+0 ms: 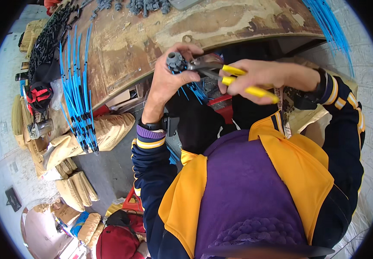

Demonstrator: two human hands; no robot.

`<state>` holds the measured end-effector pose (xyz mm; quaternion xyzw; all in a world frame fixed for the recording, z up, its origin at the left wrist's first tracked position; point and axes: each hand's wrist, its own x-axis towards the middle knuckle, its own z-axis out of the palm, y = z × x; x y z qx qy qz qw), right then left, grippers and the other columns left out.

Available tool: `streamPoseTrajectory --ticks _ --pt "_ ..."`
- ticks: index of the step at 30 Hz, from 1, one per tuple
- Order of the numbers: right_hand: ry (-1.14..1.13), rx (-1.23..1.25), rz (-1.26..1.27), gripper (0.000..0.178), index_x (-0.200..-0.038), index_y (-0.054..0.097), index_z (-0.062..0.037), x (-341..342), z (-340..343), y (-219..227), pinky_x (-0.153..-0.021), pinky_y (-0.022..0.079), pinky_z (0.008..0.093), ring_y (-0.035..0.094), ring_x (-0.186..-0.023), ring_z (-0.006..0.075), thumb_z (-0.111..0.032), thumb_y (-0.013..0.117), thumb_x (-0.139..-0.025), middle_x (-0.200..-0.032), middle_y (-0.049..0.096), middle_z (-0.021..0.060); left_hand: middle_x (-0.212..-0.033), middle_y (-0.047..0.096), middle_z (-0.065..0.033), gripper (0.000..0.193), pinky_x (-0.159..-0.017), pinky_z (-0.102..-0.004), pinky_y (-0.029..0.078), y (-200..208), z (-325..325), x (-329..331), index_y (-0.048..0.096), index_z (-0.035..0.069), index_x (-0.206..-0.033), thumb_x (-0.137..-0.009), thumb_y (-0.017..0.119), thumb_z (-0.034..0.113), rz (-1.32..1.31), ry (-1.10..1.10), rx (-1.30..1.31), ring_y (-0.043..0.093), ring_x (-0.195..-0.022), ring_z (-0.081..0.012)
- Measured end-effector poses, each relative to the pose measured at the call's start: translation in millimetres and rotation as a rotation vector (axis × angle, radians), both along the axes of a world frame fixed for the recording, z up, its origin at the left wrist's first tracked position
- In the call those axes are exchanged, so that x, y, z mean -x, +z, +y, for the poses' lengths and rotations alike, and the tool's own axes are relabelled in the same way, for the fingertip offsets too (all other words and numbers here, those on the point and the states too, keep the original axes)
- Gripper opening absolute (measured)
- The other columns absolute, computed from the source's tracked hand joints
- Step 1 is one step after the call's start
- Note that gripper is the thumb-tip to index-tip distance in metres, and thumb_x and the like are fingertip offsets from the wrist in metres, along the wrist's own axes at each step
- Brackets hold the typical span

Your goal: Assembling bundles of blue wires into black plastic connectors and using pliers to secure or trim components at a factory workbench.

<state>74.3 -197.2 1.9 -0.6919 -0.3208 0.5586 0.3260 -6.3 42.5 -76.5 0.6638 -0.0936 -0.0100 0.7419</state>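
Note:
My left hand (165, 80) is closed around a round grey plastic fitting (176, 62) with a ribbed rim and a hole in its end. Yellow-handled pliers (255, 91) are gripped in my right hand (262, 75); that hand is slightly blurred. Their metal jaws (204, 65) reach to the side of the fitting, but what lies between them cannot be made out. Below my hands, thin blue tubes (197, 92) hang over my lap. Both hands are just off the table's near edge.
The worn wooden table (121, 52) bears grey fittings (147, 6) at its far side. A bundle of blue tubes with black pieces (80, 103) hangs over its left edge; more blue tubes (331, 26) lie at far right. Paper sacks (108, 131) stand left. Another person (119, 237) is at lower left.

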Motion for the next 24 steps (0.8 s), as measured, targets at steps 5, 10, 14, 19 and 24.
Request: streamPoseTrajectory --ticks 5,10,14,19,24 --pt "-0.027 -0.53 -1.038 0.031 -0.111 0.051 -0.0006 -20 -8 -25 -0.055 0.05 0.0323 0.063 -0.062 0.0157 -0.013 0.065 -0.086 -0.071 0.058 0.0087 -0.094 0.064 -0.0005 0.054 -0.077 -0.0221 0.047 6 -12 -6 0.06 0.001 -0.116 -0.068 0.084 0.009 0.085 0.118 0.001 0.059 -0.083 -0.0091" --pt "-0.014 -0.056 0.055 0.036 -0.116 0.05 -0.0001 -24 1 20 -0.05 0.048 0.0329 0.061 -0.054 0.0155 -0.014 0.064 -0.086 -0.067 0.058 0.0087 -0.079 0.063 -0.0059 0.054 -0.063 -0.0231 0.047 6 -10 -11 0.056 -0.004 -0.118 -0.067 0.072 0.005 0.065 0.157 0.08 0.06 -0.066 -0.0122" --pt "-0.103 0.001 -0.006 0.04 -0.117 0.049 0.0003 -14 1 -3 -0.049 0.048 0.0325 0.06 -0.053 0.0151 -0.015 0.066 -0.085 -0.067 0.058 0.0084 -0.103 0.064 -0.0017 0.053 -0.074 -0.021 0.048 -9 6 -16 0.059 0.001 -0.116 -0.07 0.084 0.01 0.016 0.053 -0.048 0.06 -0.081 -0.009" --pt "0.063 -0.803 -1.459 0.047 -0.12 0.048 0.0012 -43 5 -19 -0.038 0.043 0.0291 0.055 -0.041 0.015 -0.017 0.07 -0.082 -0.064 0.058 0.0096 -0.104 0.064 -0.0016 0.056 -0.077 -0.0221 0.048 1 -8 -17 0.059 0.001 -0.116 -0.067 0.085 0.009 0.095 0.25 -0.019 0.058 -0.086 -0.0094" --pt "-0.007 -0.056 -0.224 0.05 -0.121 0.048 -0.0003 -13 11 12 -0.044 0.045 0.0319 0.058 -0.047 0.0153 -0.022 0.072 -0.082 -0.065 0.057 0.0092 -0.1 0.064 -0.0016 0.053 -0.078 -0.0231 0.048 -6 6 -8 0.059 0.001 -0.116 -0.069 0.083 0.007 -0.033 0.102 0.011 0.058 -0.088 -0.0092"
